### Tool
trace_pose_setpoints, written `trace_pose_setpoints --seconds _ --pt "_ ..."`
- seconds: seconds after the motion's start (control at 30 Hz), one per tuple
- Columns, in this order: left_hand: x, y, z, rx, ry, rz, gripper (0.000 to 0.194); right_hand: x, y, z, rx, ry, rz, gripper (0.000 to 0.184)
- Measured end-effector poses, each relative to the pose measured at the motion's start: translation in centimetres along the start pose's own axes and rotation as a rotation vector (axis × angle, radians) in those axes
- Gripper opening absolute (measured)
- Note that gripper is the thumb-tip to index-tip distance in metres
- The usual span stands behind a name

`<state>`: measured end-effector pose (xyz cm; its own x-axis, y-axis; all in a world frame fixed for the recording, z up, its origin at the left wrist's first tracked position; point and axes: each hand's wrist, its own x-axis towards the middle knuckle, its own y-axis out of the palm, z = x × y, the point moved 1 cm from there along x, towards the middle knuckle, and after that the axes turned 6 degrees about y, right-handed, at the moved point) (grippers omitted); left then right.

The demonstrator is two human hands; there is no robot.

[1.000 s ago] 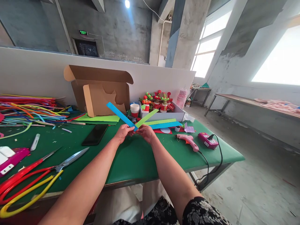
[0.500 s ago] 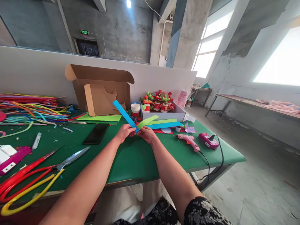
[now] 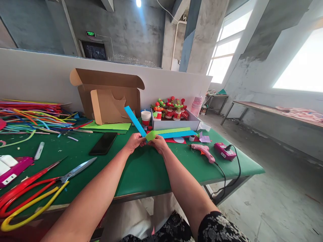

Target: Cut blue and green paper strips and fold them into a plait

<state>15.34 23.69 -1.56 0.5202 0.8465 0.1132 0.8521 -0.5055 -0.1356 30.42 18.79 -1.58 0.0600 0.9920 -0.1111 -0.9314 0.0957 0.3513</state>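
Both hands meet above the table, pinching paper strips where they join. A blue paper strip slants up and left from the join, with my left hand closed on its lower end. At the join, a light green paper strip looks short and bent over, its free end not clearly visible. My right hand is closed on this strip beside the join, its fingertips close to those of my left hand. Behind my right hand lie another blue strip and another green strip, side by side.
A phone and large scissors lie left; a pink glue gun and power socket right. Behind stand paper cups, a cardboard box and a white box of red-green figures. Colourful sticks pile far left.
The green strip, earlier stretched up and right from the join, is now folded short over it. The blue strip has tilted slightly more upright. Both hands have stayed nearly in place.
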Motion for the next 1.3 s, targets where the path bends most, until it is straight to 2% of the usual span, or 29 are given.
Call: trace_pose_setpoints --seconds 0.3,0.6,0.77,0.97,1.13,1.3 --pt "-0.3 0.4 -0.4 -0.025 0.077 -0.042 0.025 0.0 0.1 0.0 -0.062 -0.040 -0.045 0.027" --pt "-0.6 0.5 -1.4 -0.059 0.114 -0.102 0.025 -0.3 0.0 0.7 0.006 -0.029 0.006 0.027" --pt "-1.4 1.2 -2.4 -0.108 0.143 -0.108 0.044 -0.3 0.0 0.8 0.068 -0.040 0.000 0.028" --pt "-1.4 1.4 -2.4 -0.108 0.127 -0.148 0.052 -0.4 0.1 0.7 0.063 -0.025 0.009 0.031" --pt "-0.9 0.8 -2.1 -0.063 0.127 -0.187 0.039 -0.6 0.0 0.8 0.040 -0.019 0.012 0.035" --pt "-0.7 0.6 -1.8 -0.020 0.123 -0.154 0.026 -0.4 0.0 0.7 0.011 -0.025 -0.017 0.035"
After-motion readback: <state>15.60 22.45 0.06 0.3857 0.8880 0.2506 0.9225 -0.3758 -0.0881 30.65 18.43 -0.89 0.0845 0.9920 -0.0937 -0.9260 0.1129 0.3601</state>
